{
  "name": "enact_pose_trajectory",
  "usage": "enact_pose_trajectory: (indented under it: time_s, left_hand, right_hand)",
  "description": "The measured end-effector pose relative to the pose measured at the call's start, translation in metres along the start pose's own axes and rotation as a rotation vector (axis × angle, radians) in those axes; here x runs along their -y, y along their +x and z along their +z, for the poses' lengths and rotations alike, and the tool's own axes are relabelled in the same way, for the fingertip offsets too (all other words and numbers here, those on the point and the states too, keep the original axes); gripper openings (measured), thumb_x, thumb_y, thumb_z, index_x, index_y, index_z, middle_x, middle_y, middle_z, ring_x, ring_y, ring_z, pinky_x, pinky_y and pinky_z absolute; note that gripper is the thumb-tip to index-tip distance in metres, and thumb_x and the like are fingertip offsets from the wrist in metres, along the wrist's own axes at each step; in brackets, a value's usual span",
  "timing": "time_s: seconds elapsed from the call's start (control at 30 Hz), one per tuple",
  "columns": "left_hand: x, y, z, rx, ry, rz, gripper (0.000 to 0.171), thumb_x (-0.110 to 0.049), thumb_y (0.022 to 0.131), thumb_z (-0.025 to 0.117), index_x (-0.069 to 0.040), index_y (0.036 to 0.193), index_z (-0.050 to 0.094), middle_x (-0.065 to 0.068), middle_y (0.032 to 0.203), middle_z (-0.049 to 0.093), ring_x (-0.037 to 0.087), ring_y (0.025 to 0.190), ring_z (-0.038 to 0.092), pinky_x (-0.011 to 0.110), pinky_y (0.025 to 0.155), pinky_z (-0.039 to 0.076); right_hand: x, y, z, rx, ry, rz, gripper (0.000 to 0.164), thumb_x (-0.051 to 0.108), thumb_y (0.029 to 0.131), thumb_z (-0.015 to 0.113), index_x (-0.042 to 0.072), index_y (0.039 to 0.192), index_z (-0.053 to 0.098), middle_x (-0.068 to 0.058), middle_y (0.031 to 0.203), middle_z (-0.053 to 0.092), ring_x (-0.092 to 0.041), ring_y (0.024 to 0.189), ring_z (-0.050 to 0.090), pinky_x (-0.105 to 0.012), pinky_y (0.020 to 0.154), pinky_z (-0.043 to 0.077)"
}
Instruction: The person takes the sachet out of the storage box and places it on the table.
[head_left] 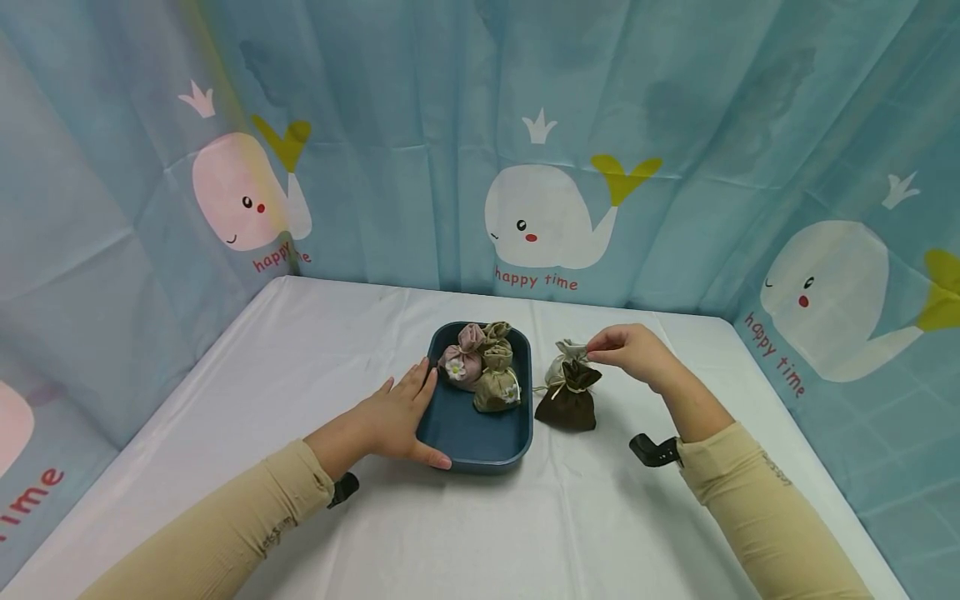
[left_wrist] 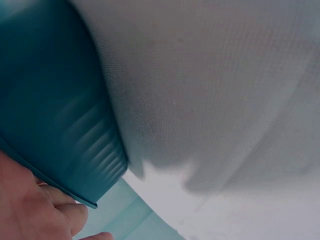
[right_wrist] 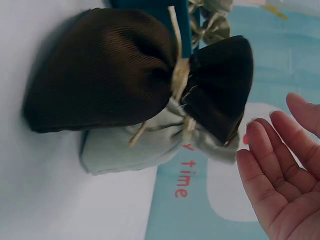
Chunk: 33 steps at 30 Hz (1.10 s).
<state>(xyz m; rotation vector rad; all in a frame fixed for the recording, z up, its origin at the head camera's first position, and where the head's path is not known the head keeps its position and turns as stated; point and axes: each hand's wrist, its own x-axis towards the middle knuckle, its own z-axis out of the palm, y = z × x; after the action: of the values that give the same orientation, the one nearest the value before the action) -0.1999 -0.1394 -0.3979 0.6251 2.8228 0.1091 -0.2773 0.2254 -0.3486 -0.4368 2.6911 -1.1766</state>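
Note:
In the head view, my left hand (head_left: 401, 417) lies along the left side of a dark blue tray (head_left: 468, 460), with fingers spread and touching its rim. A pink pouch (head_left: 461, 367) with a white flower and olive-tan pouches (head_left: 497, 390) sit in the tray. Just right of it, a dark brown drawstring pouch (head_left: 567, 408) stands in front of a pale grey-green pouch (head_left: 558, 367). My right hand (head_left: 637, 354) is at the pale pouch's gathered top. The right wrist view shows these fingers loosely bent beside the pale pouch (right_wrist: 135, 147), not closed around it.
A white cloth (head_left: 300, 358) covers the table. Behind and beside it hangs a blue curtain (head_left: 390, 208) printed with whales. Black straps (head_left: 654, 450) show near the sleeve cuffs.

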Motion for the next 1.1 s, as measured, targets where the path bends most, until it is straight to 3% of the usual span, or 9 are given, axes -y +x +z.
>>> enact_pose_trajectory:
  time_s: [0.13,0.4,0.6,0.8,1.1]
  left_hand:
    - [0.001,0.001,0.001,-0.005,0.007,-0.002,0.135,-0.09,0.051,0.046,-0.006,0.147,0.003,0.013,0.152,-0.008,0.027,0.14,-0.001,0.055,0.106,0.015]
    - [0.001,0.002,0.002,-0.005,0.015,-0.004,0.135,-0.091,0.05,0.044,-0.007,0.147,0.003,0.013,0.152,-0.008,0.028,0.14,0.0,0.055,0.106,0.015]
    - [0.001,0.001,0.002,-0.005,0.013,-0.005,0.135,-0.091,0.05,0.044,-0.006,0.147,0.003,0.013,0.152,-0.008,0.028,0.14,0.001,0.055,0.106,0.015]
    - [0.001,0.002,0.003,-0.005,0.009,0.0,0.135,-0.091,0.051,0.045,-0.006,0.147,0.003,0.013,0.152,-0.008,0.027,0.14,-0.001,0.055,0.107,0.014]
    - [0.0,0.0,0.002,-0.009,-0.002,0.0,0.133,-0.088,0.053,0.048,-0.006,0.147,0.003,0.013,0.152,-0.008,0.027,0.14,-0.001,0.055,0.107,0.014]
  right_hand:
    - [0.007,0.004,0.001,-0.001,0.0,-0.015,0.023,0.017,0.085,0.066,0.0,0.1,0.067,-0.007,0.093,0.067,-0.018,0.089,0.061,-0.041,0.083,0.046]
    - [0.025,0.011,0.01,0.03,0.042,-0.04,0.023,0.012,0.086,0.064,-0.003,0.102,0.065,-0.016,0.101,0.065,-0.03,0.093,0.06,-0.043,0.081,0.048]
    - [0.042,0.019,0.02,0.031,0.032,-0.036,0.021,0.018,0.085,0.066,0.005,0.101,0.068,-0.009,0.099,0.067,-0.022,0.09,0.061,-0.041,0.081,0.049]
    - [0.054,0.029,0.03,0.035,-0.001,-0.052,0.021,0.019,0.084,0.067,0.007,0.1,0.069,-0.006,0.097,0.067,-0.019,0.09,0.061,-0.035,0.079,0.05]
    - [0.068,0.039,0.047,0.076,-0.011,-0.109,0.02,0.016,0.083,0.068,0.006,0.101,0.069,-0.005,0.095,0.069,-0.019,0.09,0.061,-0.037,0.081,0.048]
